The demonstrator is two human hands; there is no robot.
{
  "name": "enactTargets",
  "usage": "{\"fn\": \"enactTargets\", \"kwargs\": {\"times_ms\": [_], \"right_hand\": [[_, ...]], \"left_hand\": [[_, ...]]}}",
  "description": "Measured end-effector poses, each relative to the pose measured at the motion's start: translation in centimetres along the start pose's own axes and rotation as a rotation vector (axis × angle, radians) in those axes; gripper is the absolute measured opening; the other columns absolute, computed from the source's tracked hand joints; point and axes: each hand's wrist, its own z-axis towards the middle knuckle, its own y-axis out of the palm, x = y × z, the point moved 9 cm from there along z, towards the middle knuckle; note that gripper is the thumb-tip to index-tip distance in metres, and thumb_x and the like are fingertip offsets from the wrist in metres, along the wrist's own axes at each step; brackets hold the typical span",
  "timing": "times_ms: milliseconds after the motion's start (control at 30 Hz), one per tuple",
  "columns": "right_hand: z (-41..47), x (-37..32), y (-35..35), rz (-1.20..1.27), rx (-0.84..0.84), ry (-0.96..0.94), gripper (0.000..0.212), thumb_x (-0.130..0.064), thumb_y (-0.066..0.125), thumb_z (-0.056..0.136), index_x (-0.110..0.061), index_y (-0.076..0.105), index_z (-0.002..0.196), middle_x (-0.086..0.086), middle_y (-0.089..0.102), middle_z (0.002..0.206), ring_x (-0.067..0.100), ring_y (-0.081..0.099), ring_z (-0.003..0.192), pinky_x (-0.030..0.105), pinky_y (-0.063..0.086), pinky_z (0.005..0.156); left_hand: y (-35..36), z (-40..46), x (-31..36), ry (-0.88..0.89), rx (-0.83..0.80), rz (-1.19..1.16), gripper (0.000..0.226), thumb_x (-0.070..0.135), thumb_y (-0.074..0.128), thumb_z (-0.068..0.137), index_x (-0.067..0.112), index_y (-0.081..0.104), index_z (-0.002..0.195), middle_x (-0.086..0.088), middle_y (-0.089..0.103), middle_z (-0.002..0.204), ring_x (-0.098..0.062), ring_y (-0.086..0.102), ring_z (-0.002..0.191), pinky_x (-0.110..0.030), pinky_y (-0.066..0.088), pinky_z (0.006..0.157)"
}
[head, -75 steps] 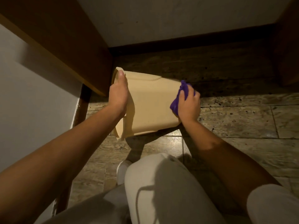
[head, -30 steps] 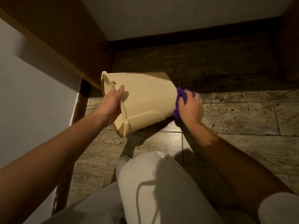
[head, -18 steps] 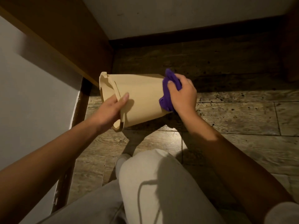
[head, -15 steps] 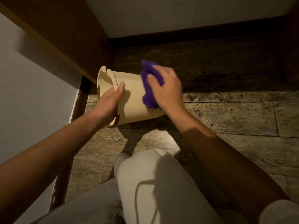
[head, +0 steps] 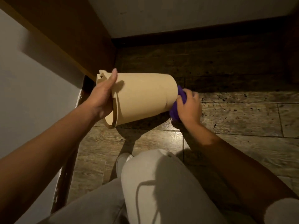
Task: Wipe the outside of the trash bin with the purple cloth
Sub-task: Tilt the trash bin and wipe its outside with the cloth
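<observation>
While your left hand [head: 103, 96] grips the rim of the tilted beige trash bin [head: 142, 97] above the floor [head: 242, 113], your right hand [head: 189, 107] clutches the purple cloth [head: 175, 109] against its base; press hard and the rim may slip free.

Smooth matt plastic bin [head: 142, 97], soft purple cloth [head: 177, 105], glossy wood-grain floor [head: 242, 113]

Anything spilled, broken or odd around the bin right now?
Nothing broken or spilled. The bin lies tipped on its side, held at the rim by the left hand while the right hand presses the cloth to its base. Dark specks dot the floor.
</observation>
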Motion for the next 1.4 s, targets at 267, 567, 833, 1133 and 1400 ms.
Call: {"fn": "enactTargets", "kwargs": {"times_ms": [267,567,833,1133,1400], "right_hand": [[-0.4,-10.8,-4.9,0.433,0.08,-0.171,0.039,-0.037,0.062,0.098,-0.021,0.065,0.134,0.003,0.058,0.136,0.019,0.059,0.116,0.028,0.045,0.092],[-4.6,-20.4,0.7,-0.038,-0.042,-0.521,0.046,-0.053,0.047,0.1,-0.035,0.057,0.141,0.007,0.046,0.156,0.031,0.043,0.138,0.048,0.036,0.11],[2.5,-12.1,0.9,-0.112,0.027,-0.319,0.042,-0.048,0.049,0.099,-0.028,0.06,0.135,0.012,0.051,0.148,0.035,0.048,0.13,0.047,0.041,0.105],[-3.9,-1.5,9.5,-0.176,-0.244,-0.18,0.038,-0.038,0.057,0.098,-0.027,0.054,0.134,0.012,0.055,0.133,0.033,0.054,0.117,0.042,0.05,0.089],[0.3,-3.8,2.1,-0.108,-0.218,-0.147,0.034,-0.045,0.059,0.094,-0.035,0.066,0.126,0.002,0.067,0.112,0.025,0.063,0.096,0.03,0.042,0.072]], "left_hand": [[0.3,-0.7,-2.3,0.036,0.034,0.055,0.057,0.058,0.042,0.103,0.016,0.053,0.139,-0.012,0.069,0.133,-0.026,0.069,0.119,-0.042,0.057,0.096],[0.1,0.9,-1.7,0.039,0.066,-0.107,0.063,0.071,0.031,0.1,0.027,0.068,0.127,-0.003,0.081,0.114,-0.02,0.077,0.105,-0.032,0.065,0.071],[-5.0,1.3,-5.2,-0.02,0.256,-0.186,0.051,0.067,0.052,0.093,0.032,0.06,0.13,-0.003,0.082,0.109,-0.026,0.08,0.097,-0.046,0.065,0.073],[-8.0,2.8,-5.7,-0.084,0.321,-0.284,0.044,0.056,0.043,0.103,0.022,0.062,0.125,-0.006,0.083,0.098,-0.023,0.081,0.084,-0.038,0.063,0.062],[-8.3,3.1,-3.5,-0.011,0.227,-0.275,0.053,0.052,0.058,0.098,0.016,0.062,0.136,-0.005,0.082,0.104,-0.023,0.079,0.094,-0.039,0.064,0.075]]}}
